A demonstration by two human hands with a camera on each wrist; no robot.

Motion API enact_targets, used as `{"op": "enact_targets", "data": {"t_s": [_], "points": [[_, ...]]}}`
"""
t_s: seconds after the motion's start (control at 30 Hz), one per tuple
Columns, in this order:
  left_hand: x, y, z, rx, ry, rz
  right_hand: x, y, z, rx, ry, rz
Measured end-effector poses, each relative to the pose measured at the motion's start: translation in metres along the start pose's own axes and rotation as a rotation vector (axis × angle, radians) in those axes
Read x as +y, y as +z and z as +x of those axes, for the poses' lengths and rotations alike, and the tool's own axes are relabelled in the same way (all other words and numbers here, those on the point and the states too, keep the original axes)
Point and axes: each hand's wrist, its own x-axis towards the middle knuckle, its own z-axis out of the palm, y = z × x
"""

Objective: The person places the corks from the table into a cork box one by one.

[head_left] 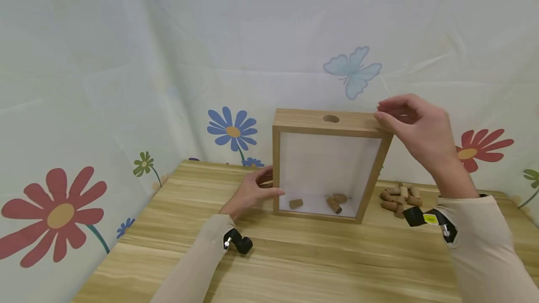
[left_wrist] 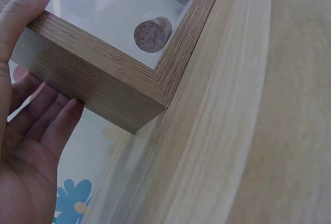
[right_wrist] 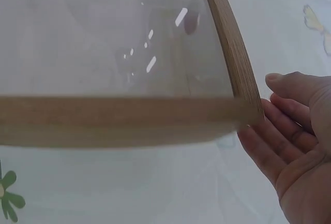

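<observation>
A wooden shadow-box frame point(head_left: 276, 167) with a clear front stands upright on the table, a round hole point(head_left: 331, 119) in its top edge. Behind the front, a cork point(head_left: 296, 204) lies at the lower left and a few more corks point(head_left: 334, 205) lie toward the right. My left hand point(head_left: 250, 191) grips the frame's left side low down, thumb point(left_wrist: 32, 8) over the front edge and fingers along the outer side. At the upper right corner, my right hand point(head_left: 423, 127) touches the frame with loosely bent fingers point(right_wrist: 282, 131), its thumb lifted off the wood.
A loose pile of corks point(head_left: 402, 195) lies on the wood-grain table point(head_left: 294, 256), to the right of the frame and beyond the right wrist. Behind the table hangs a pale sheet point(head_left: 261, 36) printed with flowers and a butterfly.
</observation>
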Motion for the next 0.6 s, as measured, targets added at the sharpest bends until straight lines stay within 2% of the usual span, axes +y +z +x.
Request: {"op": "enact_targets", "data": {"t_s": [0.2,0.37,0.6], "points": [[0.000,0.000,0.000,-0.005,-0.009,0.009,0.028,-0.024,-0.015,0.057,0.113,0.042],[0.001,-0.001,0.000,0.002,-0.009,0.020,0.051,-0.033,-0.029,0.041,0.178,0.007],[0.000,0.000,0.001,0.005,-0.013,0.009,0.087,-0.035,-0.051,0.005,0.272,-0.045]]}}
